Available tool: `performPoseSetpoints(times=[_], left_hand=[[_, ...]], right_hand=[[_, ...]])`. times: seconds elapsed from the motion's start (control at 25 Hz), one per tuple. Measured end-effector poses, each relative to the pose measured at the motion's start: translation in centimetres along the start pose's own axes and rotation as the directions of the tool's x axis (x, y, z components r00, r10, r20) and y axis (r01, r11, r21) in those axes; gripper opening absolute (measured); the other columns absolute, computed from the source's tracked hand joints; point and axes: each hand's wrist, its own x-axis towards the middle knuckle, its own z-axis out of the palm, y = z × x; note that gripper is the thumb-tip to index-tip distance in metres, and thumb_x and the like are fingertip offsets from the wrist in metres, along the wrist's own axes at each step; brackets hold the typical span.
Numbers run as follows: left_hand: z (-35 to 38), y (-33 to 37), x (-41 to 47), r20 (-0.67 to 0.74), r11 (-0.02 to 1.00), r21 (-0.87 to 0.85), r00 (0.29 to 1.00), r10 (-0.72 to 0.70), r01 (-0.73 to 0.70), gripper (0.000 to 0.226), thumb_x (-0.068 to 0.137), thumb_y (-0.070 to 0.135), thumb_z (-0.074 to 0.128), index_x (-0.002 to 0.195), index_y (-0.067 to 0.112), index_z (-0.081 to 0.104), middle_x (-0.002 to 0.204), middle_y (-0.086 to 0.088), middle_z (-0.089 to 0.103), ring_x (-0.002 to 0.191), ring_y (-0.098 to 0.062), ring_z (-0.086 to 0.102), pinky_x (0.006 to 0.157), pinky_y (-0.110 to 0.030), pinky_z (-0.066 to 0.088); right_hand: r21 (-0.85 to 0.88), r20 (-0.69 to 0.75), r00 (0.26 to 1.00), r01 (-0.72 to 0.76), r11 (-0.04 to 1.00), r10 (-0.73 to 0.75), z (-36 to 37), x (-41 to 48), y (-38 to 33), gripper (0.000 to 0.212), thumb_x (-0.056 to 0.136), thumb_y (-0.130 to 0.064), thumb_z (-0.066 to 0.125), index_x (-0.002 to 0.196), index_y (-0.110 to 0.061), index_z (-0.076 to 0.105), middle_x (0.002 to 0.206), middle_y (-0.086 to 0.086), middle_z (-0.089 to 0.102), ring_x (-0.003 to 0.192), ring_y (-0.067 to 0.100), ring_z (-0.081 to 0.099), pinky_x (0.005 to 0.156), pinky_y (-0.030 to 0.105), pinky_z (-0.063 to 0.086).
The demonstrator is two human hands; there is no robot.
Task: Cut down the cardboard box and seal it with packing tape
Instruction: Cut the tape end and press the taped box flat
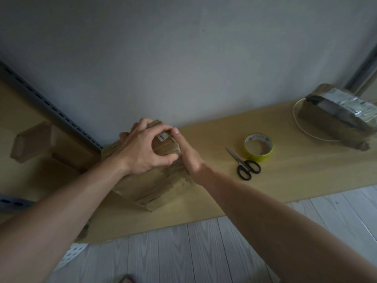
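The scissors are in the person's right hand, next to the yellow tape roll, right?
Not quite. The scissors lie on the wooden table, next to the yellow tape roll; nobody holds them. The head view shows the right hand and left hand both on the cardboard box.

Scissors point(245, 165) and tape roll point(258, 150) lie touching, right of centre. I could pass over the bare board point(295, 160) between them and the taped parcel point(336, 119) at the right edge.
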Motion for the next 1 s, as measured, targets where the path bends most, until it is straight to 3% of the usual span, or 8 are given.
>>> performPoseSetpoints(times=[0.16, 0.32, 0.4, 0.56, 0.68, 0.76, 0.84, 1.0], left_hand=[[0.4, 0.1, -0.4, 0.032, 0.995, 0.052, 0.996, 0.083, -0.085, 0.08, 0.054, 0.077, 0.063, 0.127, 0.051, 0.046, 0.128, 0.01, 0.042, 0.122, -0.014, 0.043, 0.105, -0.051, 0.038], [0.1, 0.1, -0.7, 0.027, 0.994, 0.093, 0.998, 0.062, -0.065, 0.117, 0.055, 0.083, 0.06, 0.155, 0.035, 0.021, 0.151, 0.004, 0.039, 0.137, -0.017, 0.039, 0.111, -0.051, 0.033], [0.2, 0.4, -0.6, 0.035, 0.986, 0.156, 0.998, 0.046, -0.051, 0.128, 0.055, 0.085, 0.056, 0.159, 0.024, 0.014, 0.159, 0.002, 0.03, 0.144, -0.018, 0.033, 0.114, -0.049, 0.03], [0.5, 0.6, -0.5, 0.028, 0.973, 0.227, 0.999, 0.045, -0.05, 0.131, 0.053, 0.08, 0.055, 0.16, 0.02, 0.01, 0.16, 0.004, 0.025, 0.146, -0.017, 0.029, 0.111, -0.049, 0.029], [1.1, 0.8, -0.6, 0.05, 0.955, 0.277, 0.994, 0.096, -0.106, 0.131, 0.055, 0.078, 0.059, 0.16, 0.022, 0.004, 0.157, 0.004, 0.025, 0.143, -0.016, 0.028, 0.107, -0.048, 0.029], [1.0, 0.7, -0.3, 0.062, 0.955, 0.27, 0.992, 0.109, -0.122, 0.129, 0.057, 0.077, 0.061, 0.16, 0.024, 0.004, 0.153, 0.006, 0.025, 0.141, -0.015, 0.028, 0.107, -0.047, 0.028], [0.7, 0.0, 0.0, 0.074, 0.957, 0.267, 0.992, 0.099, -0.115, 0.125, 0.058, 0.084, 0.056, 0.16, 0.028, 0.01, 0.151, 0.008, 0.027, 0.142, -0.014, 0.028, 0.108, -0.046, 0.027], [0.5, 0.1, -0.4, 0.068, 0.983, 0.163, 0.995, 0.071, -0.081, 0.099, 0.077, 0.089, 0.007, 0.159, 0.035, 0.019, 0.154, 0.011, 0.028, 0.145, -0.011, 0.026, 0.108, -0.045, 0.021]], right_hand=[[-0.135, 0.032, 0.999, -0.023, 0.991, 0.027, -1.0, -1.7, 1.5, 0.054, 0.106, -0.048, 0.029, 0.155, -0.025, 0.025, 0.155, -0.015, 0.022, 0.146, 0.006, 0.019, 0.122, 0.031, 0.014], [-0.201, -0.147, 0.988, 0.013, 0.979, -0.043, -1.6, -0.1, 2.2, 0.049, 0.104, -0.05, 0.033, 0.113, -0.012, 0.063, 0.107, 0.002, 0.067, 0.103, 0.023, 0.062, 0.091, 0.036, 0.045], [-0.147, -0.237, 0.969, 0.032, 0.989, -0.067, -1.2, 0.2, -0.7, 0.046, 0.102, -0.046, 0.034, 0.113, -0.013, 0.064, 0.106, 0.006, 0.068, 0.102, 0.025, 0.062, 0.087, 0.036, 0.044], [-0.012, -0.118, 0.989, 0.092, 0.996, -0.093, 0.3, 0.2, -3.7, 0.036, 0.107, -0.031, 0.032, 0.11, -0.017, 0.064, 0.112, 0.004, 0.064, 0.103, 0.017, 0.059, 0.094, 0.031, 0.045], [-0.006, -0.229, 0.974, 0.004, 1.0, -0.005, 0.3, 1.3, 0.1, 0.03, 0.107, -0.019, 0.032, 0.106, -0.012, 0.061, 0.108, 0.008, 0.064, 0.097, 0.018, 0.055, 0.076, 0.015, 0.039], [0.011, -0.279, 0.958, -0.069, 0.998, 0.07, 0.2, 1.7, 1.0, 0.026, 0.106, -0.021, 0.033, 0.105, -0.016, 0.059, 0.102, 0.001, 0.063, 0.094, 0.019, 0.057, 0.066, 0.012, 0.037], [0.039, -0.318, 0.94, -0.116, 0.992, 0.123, 0.1, 2.6, 1.4, 0.034, 0.106, -0.028, 0.031, 0.105, -0.015, 0.063, 0.114, 0.011, 0.066, 0.106, 0.027, 0.059, 0.076, 0.021, 0.036], [0.211, -0.331, 0.941, 0.01, 0.977, 0.062, 0.0, 0.0, -2.4, 0.063, 0.106, -0.047, 0.017, 0.113, -0.009, 0.067, 0.112, 0.014, 0.07, 0.098, 0.023, 0.065, 0.088, 0.035, 0.05]])
